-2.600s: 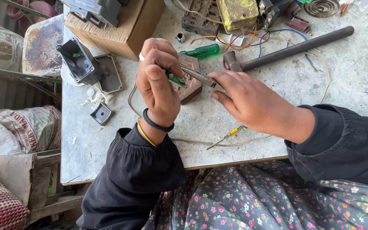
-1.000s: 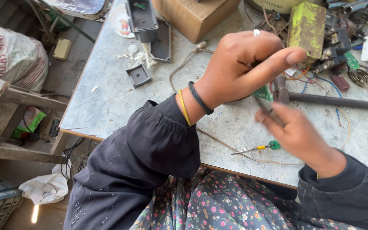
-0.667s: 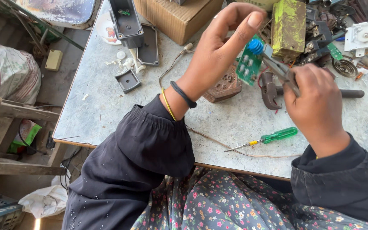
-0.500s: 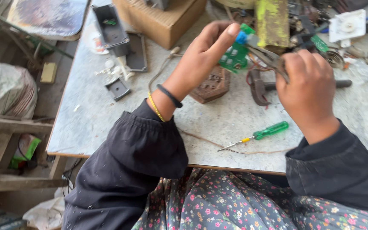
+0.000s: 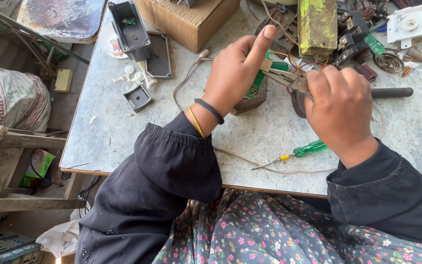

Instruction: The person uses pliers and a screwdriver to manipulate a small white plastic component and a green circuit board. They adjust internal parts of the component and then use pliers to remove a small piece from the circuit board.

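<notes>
My left hand (image 5: 235, 73) pinches a small green circuit board (image 5: 257, 84) above the grey worktable (image 5: 113, 132), with the index finger stretched up. My right hand (image 5: 340, 110) is closed around the handles of metal pliers (image 5: 284, 78), and the jaws reach left onto the board's edge near my left fingertip. Under the board a brown wooden block (image 5: 250, 102) rests on the table. A green-handled screwdriver (image 5: 294, 152) lies on a thin wire near the table's front edge, below my right hand.
A cardboard box (image 5: 191, 19) stands at the back, beside a grey plastic case (image 5: 132, 29) and its lid (image 5: 159, 56). A green-stained block (image 5: 317, 27), a black rod (image 5: 391, 92), a coiled spring (image 5: 389, 62) and several electronic scraps crowd the back right. Sacks and a wooden bench sit left.
The hands and the green board have come lower and nearer the table. The pliers stay on the board. The view has shifted right and steadied; the screwdriver lies where it was.
</notes>
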